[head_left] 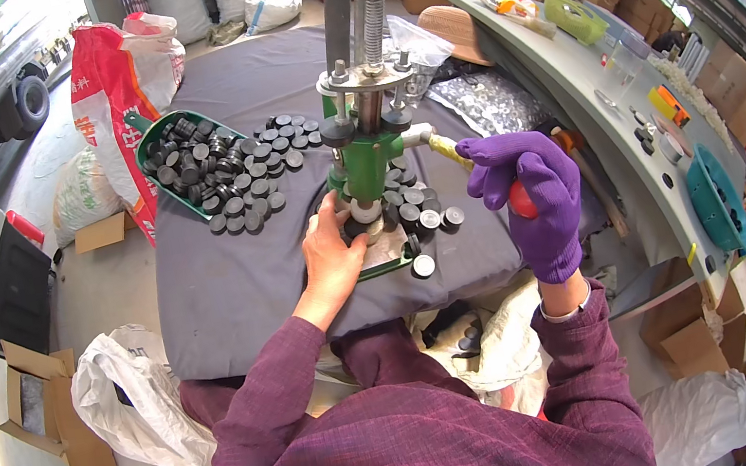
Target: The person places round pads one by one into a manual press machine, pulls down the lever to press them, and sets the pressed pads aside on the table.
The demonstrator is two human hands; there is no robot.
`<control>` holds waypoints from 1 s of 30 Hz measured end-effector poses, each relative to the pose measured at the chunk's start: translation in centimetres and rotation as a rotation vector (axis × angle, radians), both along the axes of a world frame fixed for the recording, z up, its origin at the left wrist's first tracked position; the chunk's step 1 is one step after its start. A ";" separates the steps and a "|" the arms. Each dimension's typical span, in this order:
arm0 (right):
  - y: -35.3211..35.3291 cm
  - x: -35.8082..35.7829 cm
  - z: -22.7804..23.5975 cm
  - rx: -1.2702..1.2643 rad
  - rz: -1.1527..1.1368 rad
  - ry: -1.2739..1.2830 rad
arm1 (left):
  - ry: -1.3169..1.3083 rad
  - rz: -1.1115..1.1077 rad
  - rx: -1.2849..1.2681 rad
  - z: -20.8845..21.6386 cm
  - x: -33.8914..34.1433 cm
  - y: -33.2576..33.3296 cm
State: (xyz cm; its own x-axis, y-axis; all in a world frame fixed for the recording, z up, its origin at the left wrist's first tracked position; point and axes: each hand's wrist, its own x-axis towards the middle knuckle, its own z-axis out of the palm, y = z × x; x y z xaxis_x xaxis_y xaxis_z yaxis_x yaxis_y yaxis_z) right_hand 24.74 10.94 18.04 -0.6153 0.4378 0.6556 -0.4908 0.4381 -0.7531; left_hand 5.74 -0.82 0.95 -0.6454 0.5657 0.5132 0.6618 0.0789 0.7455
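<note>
A green hand press [373,159] stands on the cloth-covered table before me, its ram lowered over the base. My left hand [334,254] is bare and reaches in from the left. Its thumb and fingers curve around a black cap [354,228] beside the ram's pale tip; the far fingertips are partly hidden. In a purple knitted glove, my right hand [534,206] is closed around the red ball knob [522,200] of the press lever [450,149]. Several black caps with silvery faces [430,219] lie right of the base. More black caps [259,189] spread across the table at left.
A green scoop [152,151] full of black caps lies at the table's far left. Behind the press are a bag of clear pieces [489,103] and a straw hat [454,34]. A long side table [597,67] at right carries a teal basket [715,200].
</note>
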 end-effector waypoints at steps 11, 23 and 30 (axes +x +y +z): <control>-0.3 -0.9 -2.1 -0.024 -0.064 0.050 | -0.410 -0.149 0.081 -0.9 -1.0 2.3; -1.8 1.0 -10.0 0.234 -0.177 0.160 | 0.622 0.362 -0.627 -2.7 -9.3 1.0; -1.9 0.2 -10.0 0.310 -0.185 0.160 | 0.636 0.242 -0.768 -2.9 -8.2 -1.8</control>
State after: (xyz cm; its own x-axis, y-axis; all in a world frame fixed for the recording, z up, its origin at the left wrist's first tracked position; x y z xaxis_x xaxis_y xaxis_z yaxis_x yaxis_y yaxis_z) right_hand 24.90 9.02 8.07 -0.4239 0.2979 0.8553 -0.4825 0.7249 -0.4916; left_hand -2.49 -2.63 -1.91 -0.5208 0.7767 0.3542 0.8199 0.5706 -0.0458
